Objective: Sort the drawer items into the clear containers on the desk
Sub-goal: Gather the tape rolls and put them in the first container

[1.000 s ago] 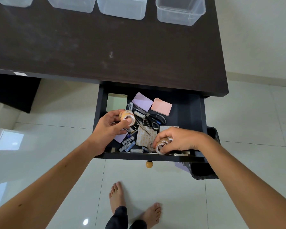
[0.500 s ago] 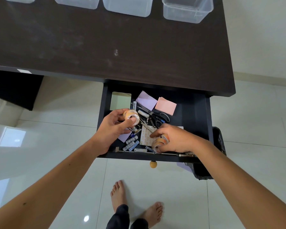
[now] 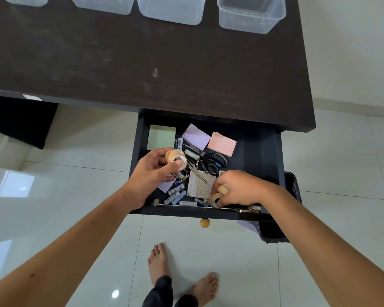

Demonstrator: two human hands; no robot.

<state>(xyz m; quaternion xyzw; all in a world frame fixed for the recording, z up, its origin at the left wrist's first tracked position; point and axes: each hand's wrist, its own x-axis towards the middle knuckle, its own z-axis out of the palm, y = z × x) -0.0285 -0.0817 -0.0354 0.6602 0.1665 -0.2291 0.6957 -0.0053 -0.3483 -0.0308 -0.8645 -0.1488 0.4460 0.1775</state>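
Observation:
The dark drawer [image 3: 262,151] stands pulled out under the desk. My left hand [image 3: 152,171] grips a stack of tan tape rolls [image 3: 176,158] above the drawer's left half. Over the front right corner, my right hand [image 3: 242,188] curls round two more tape rolls [image 3: 219,194] low in the drawer. Between the hands lie several batteries [image 3: 175,196], black scissors [image 3: 208,159], a patterned sheet [image 3: 200,183] and green [image 3: 161,137], purple [image 3: 196,136] and pink [image 3: 222,144] note pads. Several clear containers [image 3: 251,16] line the desk's far edge.
The dark desktop [image 3: 142,63] stretches between the drawer and the containers. A black bin [image 3: 275,231] sits on the floor under the drawer's right corner. A round wooden knob [image 3: 204,222] sticks out of the drawer front. My bare feet [image 3: 182,278] stand on glossy white tiles.
My right hand shifted its fingers round the tape rolls at the drawer's front and lifted them slightly. My left hand kept its tape stack nearly still.

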